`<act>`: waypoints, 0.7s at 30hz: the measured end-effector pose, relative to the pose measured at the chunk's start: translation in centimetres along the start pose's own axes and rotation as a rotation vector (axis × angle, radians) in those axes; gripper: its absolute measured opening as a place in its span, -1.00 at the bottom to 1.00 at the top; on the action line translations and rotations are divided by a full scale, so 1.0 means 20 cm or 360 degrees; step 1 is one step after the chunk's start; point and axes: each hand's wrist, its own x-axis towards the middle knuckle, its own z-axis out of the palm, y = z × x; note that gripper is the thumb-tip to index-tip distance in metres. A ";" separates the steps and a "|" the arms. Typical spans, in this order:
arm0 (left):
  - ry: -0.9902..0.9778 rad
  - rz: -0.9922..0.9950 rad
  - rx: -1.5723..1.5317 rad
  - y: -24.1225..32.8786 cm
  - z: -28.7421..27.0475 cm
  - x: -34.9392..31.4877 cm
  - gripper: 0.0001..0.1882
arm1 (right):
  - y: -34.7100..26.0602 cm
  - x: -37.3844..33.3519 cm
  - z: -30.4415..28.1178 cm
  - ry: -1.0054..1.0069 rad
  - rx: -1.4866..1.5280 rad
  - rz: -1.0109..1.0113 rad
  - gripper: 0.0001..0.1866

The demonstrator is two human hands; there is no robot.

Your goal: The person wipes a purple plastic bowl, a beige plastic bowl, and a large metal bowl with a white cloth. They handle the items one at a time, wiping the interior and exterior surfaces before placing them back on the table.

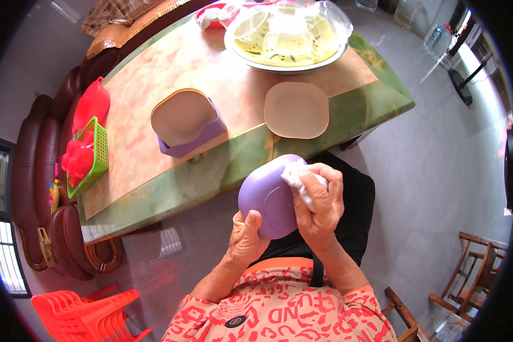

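Note:
Over my lap, beyond the table's front edge, a purple plastic plate with rounded corners is tilted up. My left hand grips its lower left edge, thumb on the near face. A crumpled white cloth is bunched in my right hand, whose fingers press it against the plate's upper right rim. On the table ahead lies a beige rounded-square plate. To its left, a stack of similar beige plates stands in a purple holder.
A large bowl holding yellowish food and clear plastic containers stands at the table's far end. At the table's left are a green basket with red items and a red basin. Red stools and wooden chairs flank me.

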 end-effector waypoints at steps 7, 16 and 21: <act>0.0013 -0.0140 0.0235 0.02 -0.01 -0.03 -0.54 | -0.04 0.01 -0.03 -0.0187 0.0231 0.0039 -0.61; 0.0166 -0.0078 0.0333 0.02 0.00 -0.06 -0.58 | -0.14 0.08 -0.06 -0.0400 0.0188 -0.0252 -0.59; 0.0125 -0.0050 0.0446 0.03 0.01 -0.05 -0.63 | -0.04 0.12 -0.07 -0.0244 0.0025 -0.0034 -0.61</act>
